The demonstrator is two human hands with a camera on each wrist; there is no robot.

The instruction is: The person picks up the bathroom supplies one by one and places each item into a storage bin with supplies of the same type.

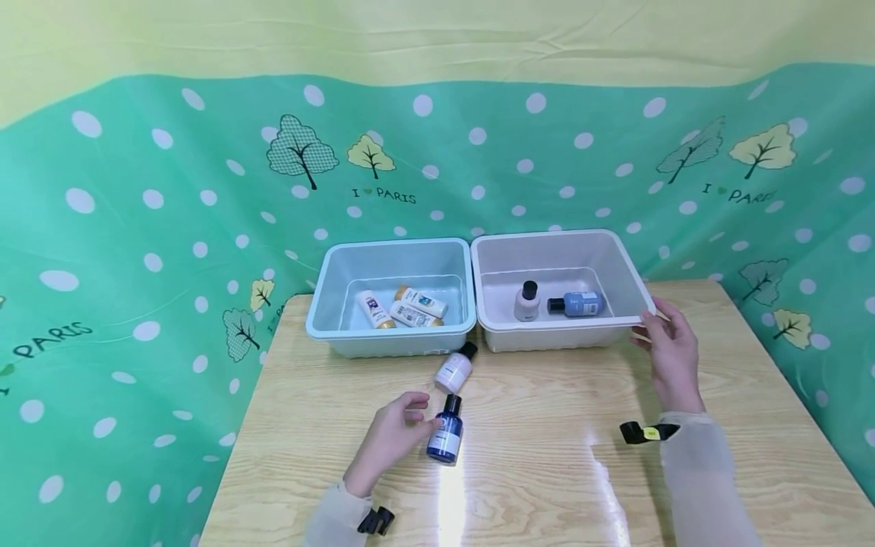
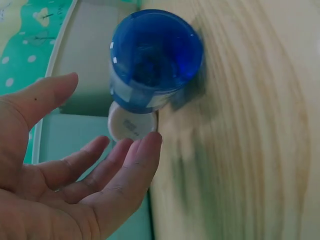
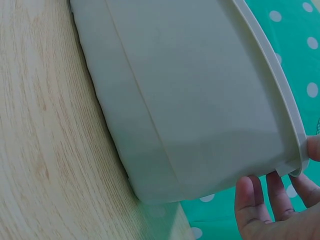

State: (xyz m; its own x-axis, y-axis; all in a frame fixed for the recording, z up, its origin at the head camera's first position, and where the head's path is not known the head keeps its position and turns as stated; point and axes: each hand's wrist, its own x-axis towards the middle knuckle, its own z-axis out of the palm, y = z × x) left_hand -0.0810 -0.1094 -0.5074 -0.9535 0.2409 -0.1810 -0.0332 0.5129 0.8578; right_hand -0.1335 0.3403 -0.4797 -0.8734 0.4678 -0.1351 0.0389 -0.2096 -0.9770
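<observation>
My left hand (image 1: pixel 393 434) reaches beside a dark blue bottle (image 1: pixel 446 437) with a black cap and pale label. Its thumb and fingers are spread, and the left wrist view shows a gap between them and the bottle's round blue base (image 2: pixel 156 60). Just beyond lies a white bottle (image 1: pixel 454 372) with a black cap, close to the bins. At the right bin's front right corner, my right hand (image 1: pixel 673 349) grips the rim of the light grey bin (image 1: pixel 547 336), thumb over the edge and fingers under it.
A light blue bin (image 1: pixel 390 343) stands left of the grey one, holding several white tubes (image 1: pixel 412 314) with golden caps. In the grey bin are a white bottle (image 1: pixel 526 301) and a blue bottle (image 1: pixel 582 304). Behind hangs a green dotted cloth (image 1: pixel 437 167); below is a wooden table (image 1: pixel 547 456).
</observation>
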